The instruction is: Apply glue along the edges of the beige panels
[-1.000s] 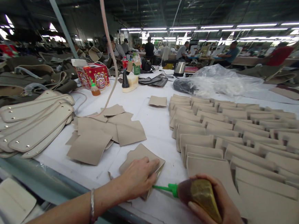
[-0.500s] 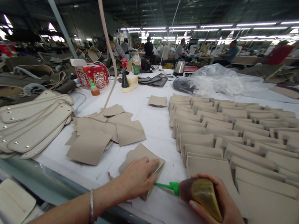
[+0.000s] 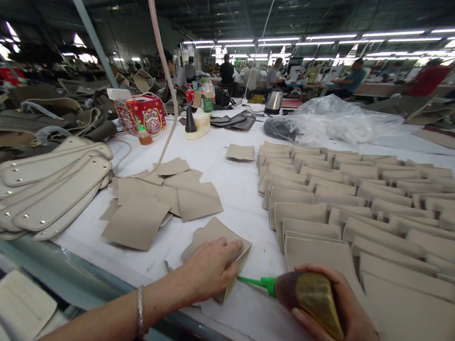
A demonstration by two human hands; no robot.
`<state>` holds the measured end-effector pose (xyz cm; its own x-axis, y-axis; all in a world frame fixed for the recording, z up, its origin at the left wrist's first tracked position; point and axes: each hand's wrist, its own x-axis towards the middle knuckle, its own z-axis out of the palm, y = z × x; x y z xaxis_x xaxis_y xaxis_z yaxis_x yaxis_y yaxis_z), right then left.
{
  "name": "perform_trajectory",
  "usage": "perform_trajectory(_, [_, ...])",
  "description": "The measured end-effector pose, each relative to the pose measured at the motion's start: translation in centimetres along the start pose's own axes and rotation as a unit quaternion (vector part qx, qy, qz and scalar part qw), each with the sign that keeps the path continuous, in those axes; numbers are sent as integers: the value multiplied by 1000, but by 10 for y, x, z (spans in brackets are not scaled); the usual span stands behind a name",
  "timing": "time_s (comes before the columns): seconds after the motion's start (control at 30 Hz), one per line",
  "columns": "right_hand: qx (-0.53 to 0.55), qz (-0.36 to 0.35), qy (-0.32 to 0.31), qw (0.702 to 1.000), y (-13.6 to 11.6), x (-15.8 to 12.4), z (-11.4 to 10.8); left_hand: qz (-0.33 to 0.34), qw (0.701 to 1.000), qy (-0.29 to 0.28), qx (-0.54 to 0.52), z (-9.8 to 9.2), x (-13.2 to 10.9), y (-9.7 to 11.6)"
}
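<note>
White cloth covers the counter [image 3: 233,192], and across its right half overlapping rows of beige cut pieces [image 3: 367,202] lie like shingles. Left of centre sits a loose pile [image 3: 158,202] of the same beige material. Near the front edge a single folded beige piece [image 3: 214,232] lies under the left hand [image 3: 209,271], which presses flat on it, grasping nothing, fingers over its right edge. Just to the right, the right hand [image 3: 348,332] is clenched around a brown squeeze bottle [image 3: 312,300] whose long axis runs sideways, pointing left. Its green nozzle [image 3: 256,282] reaches the folded piece's right edge, just below the left fingertips; whether the tip touches, I cannot tell.
</note>
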<state>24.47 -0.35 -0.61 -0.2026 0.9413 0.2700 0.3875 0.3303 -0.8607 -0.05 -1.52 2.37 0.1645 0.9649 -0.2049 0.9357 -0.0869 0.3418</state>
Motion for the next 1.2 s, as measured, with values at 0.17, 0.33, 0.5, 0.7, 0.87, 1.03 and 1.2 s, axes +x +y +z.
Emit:
perform_trajectory(0.17, [5,-1,-1,1000,-1,-4,2,3,1000,8,-9,3,1,-2])
perform_trajectory(0.33, [34,14,-21,999,0,-8,8,12,1000,8,-20,4,2,-4])
perform_trajectory(0.5, [6,26,29,999,2,-4,7,9,1000,3,-20,2,2,-3])
perform_trajectory(0.7, [36,0,-33,999,2,-7,9,8,1000,3,-28,2,2,-3])
perform_trajectory(0.87, [-29,12,14,999,12,14,1,8,999,2,-32,2,3,-3])
perform_trajectory(1.03, [-27,12,12,999,10,13,1,0,999,-1,-35,3,3,-3])
perform_trajectory(1.2, [-41,0,-5,999,13,16,0,7,999,1,-33,4,4,-4])
